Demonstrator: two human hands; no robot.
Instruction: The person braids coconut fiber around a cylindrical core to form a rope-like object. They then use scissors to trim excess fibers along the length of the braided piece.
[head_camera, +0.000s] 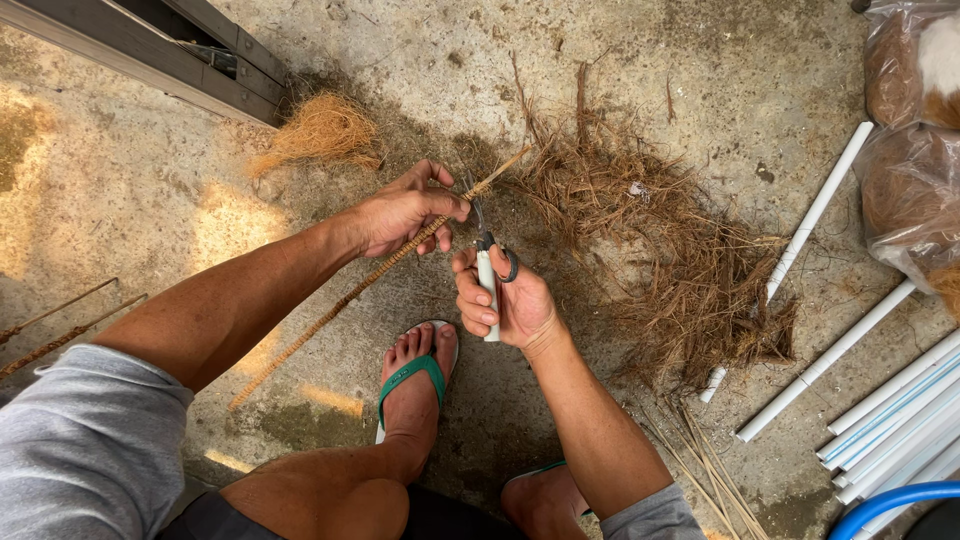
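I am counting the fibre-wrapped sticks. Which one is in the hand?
The long stick gripped by the left hand, slanting across the floor. The other two lie untouched at the far left edge.

White pipes (820, 365), fibre pile (660, 250)

Bare concrete floor (120, 200) lay open beyond left hand (405, 210); loose fibre pile (650, 240) and white pipes (880, 400) crowded ground outside right hand (505, 300).

An outdoor craft work yard: bare concrete floor (120, 200), heaped coconut fibre (660, 250), white plastic pipes (890, 410), bagged husk (915, 130).
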